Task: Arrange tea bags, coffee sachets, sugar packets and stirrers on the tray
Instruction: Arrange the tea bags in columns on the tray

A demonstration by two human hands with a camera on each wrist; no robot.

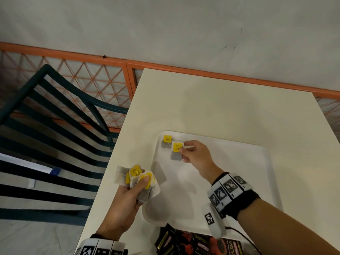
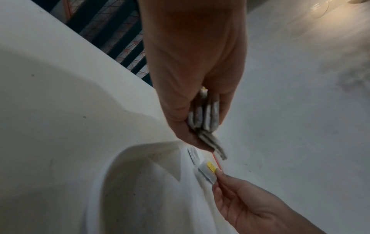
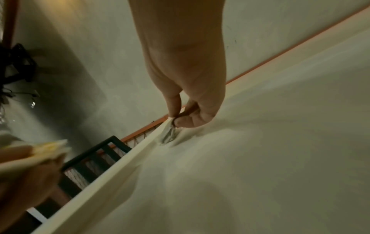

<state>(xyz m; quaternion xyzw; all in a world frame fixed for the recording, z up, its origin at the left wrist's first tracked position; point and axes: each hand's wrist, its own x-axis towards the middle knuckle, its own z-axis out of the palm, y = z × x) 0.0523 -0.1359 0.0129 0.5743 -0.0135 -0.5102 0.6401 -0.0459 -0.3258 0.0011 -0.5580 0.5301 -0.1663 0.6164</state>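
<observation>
A white tray (image 1: 265,162) lies on the cream table. One tea bag (image 1: 166,142) with a yellow tag lies in the tray's far left corner. Beside it my right hand (image 1: 184,149) pinches a second tea bag (image 1: 176,152) low over the tray floor; the right wrist view shows the same tea bag (image 3: 169,134) under the fingertips. My left hand (image 1: 136,186) grips a bunch of several tea bags (image 1: 139,181) at the tray's left rim. The left wrist view shows that bunch (image 2: 204,114) edge-on between thumb and fingers.
Dark Kopiko coffee sachets (image 1: 193,242) are piled at the near table edge by the tray. A dark green slatted chair (image 1: 55,135) stands left of the table. An orange lattice fence (image 1: 92,78) and a grey wall lie beyond the table (image 1: 220,103).
</observation>
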